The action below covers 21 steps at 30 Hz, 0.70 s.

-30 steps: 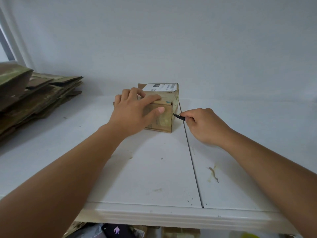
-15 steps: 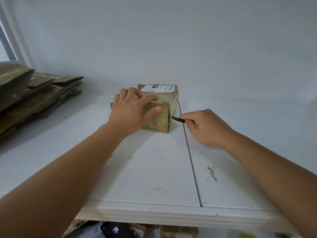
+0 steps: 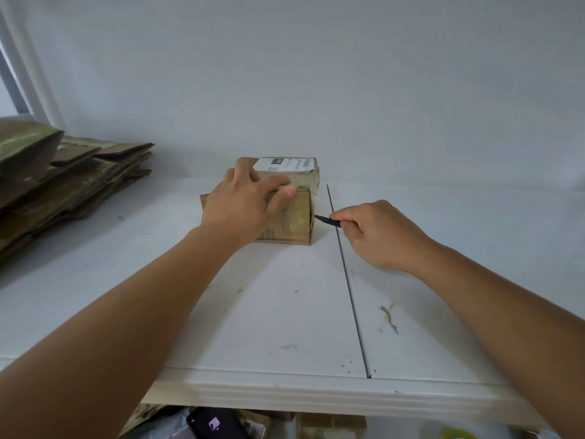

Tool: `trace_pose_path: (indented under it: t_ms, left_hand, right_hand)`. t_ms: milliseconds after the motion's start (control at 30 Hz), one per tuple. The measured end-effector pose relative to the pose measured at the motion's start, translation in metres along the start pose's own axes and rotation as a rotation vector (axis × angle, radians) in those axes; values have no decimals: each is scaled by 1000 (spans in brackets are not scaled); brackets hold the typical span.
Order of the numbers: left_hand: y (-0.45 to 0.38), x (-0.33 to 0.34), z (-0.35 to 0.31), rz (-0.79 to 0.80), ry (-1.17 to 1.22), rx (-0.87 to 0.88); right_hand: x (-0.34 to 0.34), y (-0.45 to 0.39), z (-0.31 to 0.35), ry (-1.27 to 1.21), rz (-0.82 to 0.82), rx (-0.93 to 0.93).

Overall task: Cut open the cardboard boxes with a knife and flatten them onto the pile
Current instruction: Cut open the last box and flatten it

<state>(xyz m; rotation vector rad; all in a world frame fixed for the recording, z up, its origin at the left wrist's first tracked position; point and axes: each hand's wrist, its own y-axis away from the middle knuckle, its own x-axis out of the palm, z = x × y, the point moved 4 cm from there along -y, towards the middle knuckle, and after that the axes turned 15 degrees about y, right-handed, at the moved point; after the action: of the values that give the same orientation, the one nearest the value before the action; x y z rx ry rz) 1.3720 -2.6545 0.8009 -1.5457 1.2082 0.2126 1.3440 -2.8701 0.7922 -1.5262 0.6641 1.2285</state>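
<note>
A small brown cardboard box (image 3: 292,221) with a white shipping label on top stands mid-table near the wall. My left hand (image 3: 243,202) lies over its top front edge, fingers spread and thumb pressed along the edge. My right hand (image 3: 376,236) grips a thin black knife (image 3: 327,220) just right of the box. The blade tip touches the box's right front corner about halfway up. A pile of flattened cardboard (image 3: 63,185) lies at the far left of the table.
The white table (image 3: 285,312) has a dark seam running front to back just right of the box, and a few stains and scraps. Below the front edge are more cardboard pieces and a dark phone (image 3: 215,424). A plain wall stands behind.
The knife tip has moved left from beside the box to touch its right front corner. My left hand has shifted slightly on the box top; the box has barely moved.
</note>
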Motion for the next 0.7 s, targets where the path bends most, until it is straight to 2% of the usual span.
trace_pose_path:
  t_ms: [133,233,333,500,700]
  left_hand:
    - [-3,1,5,12,-9,-34]
    - [-5,1,11,10,-15,-49]
    - [-3,-4,19,-19,-40,-51]
    - [2,-11,16,-29,95,-19]
    - [0,-13,6,-31,174,52]
  right_hand:
    - [-1,1,0,3,4,-17]
    - [-5,1,-1,-85,9,-41]
    - [-11,-2,-7,-121,-65,-23]
    - [-4,-8,-33,-169,-73,121]
    - [5,-10,-35,-133,-52,120]
